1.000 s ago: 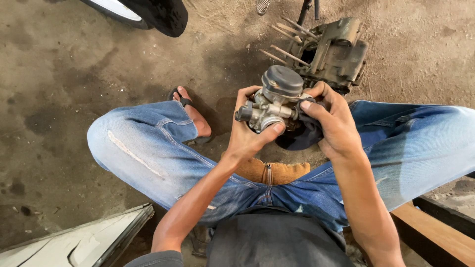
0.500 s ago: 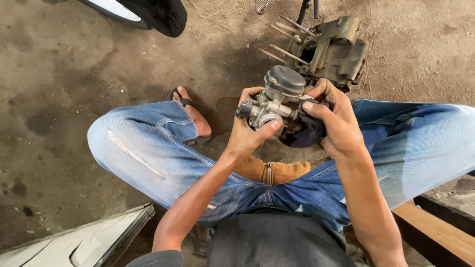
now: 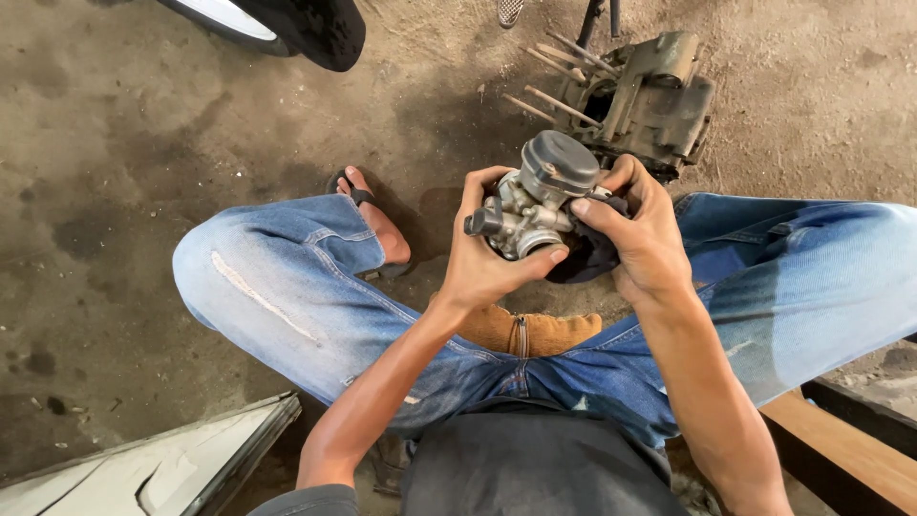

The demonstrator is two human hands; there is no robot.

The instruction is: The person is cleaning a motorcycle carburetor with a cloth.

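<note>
1. We hold a grey metal carburetor [image 3: 535, 205] in front of us with both hands, above our knees and the concrete floor [image 3: 115, 172].
2. Our left hand [image 3: 487, 263] wraps the carburetor from the left side; its fingers [image 3: 482, 182] are curled around the body and the thumb presses under the round opening.
3. Our right hand [image 3: 645, 234] holds it from the right side together with a dark cloth [image 3: 587, 258]; its fingers are closed on the cloth and the thumb lies against the metal.
4. The round cap of the carburetor points up and away from us.
5. Just behind it, an engine block [image 3: 640, 96] with long studs stands on the floor.
6. We sit in blue jeans [image 3: 287, 287], with one foot in a sandal [image 3: 368, 215] near the left knee.
7. A dark tyre [image 3: 306, 24] is at the top left, and a pale panel [image 3: 153, 468] lies at the bottom left.
</note>
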